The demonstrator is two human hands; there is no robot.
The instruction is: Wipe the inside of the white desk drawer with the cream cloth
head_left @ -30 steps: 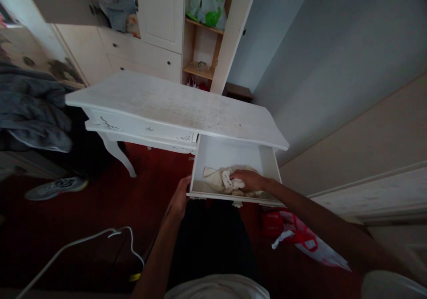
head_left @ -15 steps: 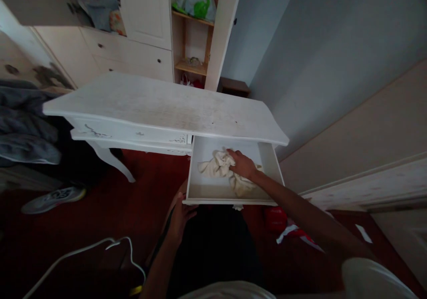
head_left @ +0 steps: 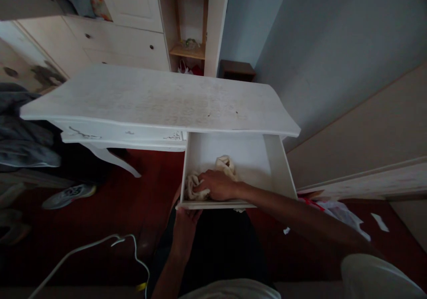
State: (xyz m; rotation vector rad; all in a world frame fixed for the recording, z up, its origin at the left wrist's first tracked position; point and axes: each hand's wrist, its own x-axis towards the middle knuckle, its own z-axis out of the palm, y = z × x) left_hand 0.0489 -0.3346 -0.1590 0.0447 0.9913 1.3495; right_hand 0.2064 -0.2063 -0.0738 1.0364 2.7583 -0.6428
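A white drawer (head_left: 256, 152) is pulled out of the right side of a white table (head_left: 160, 96). Inside it, my right hand (head_left: 218, 185) presses a crumpled cream cloth (head_left: 227, 164) into the front left corner, fingers closed over part of it. Some of the cloth bulges up behind the hand. My left hand (head_left: 187, 219) grips the drawer's front left corner from below, its fingertips partly hidden under the front panel.
A white cable (head_left: 83, 248) runs over the red floor at lower left, near a shoe (head_left: 70, 195). Grey clothing (head_left: 23, 134) hangs at the left. Plastic bags (head_left: 336, 214) lie at the right. Behind the table stands a white wardrobe (head_left: 126, 45) with open shelves.
My right hand has moved left and nearer to me with the cloth, from the drawer's middle to its front left corner. My left hand stays at the drawer's corner.
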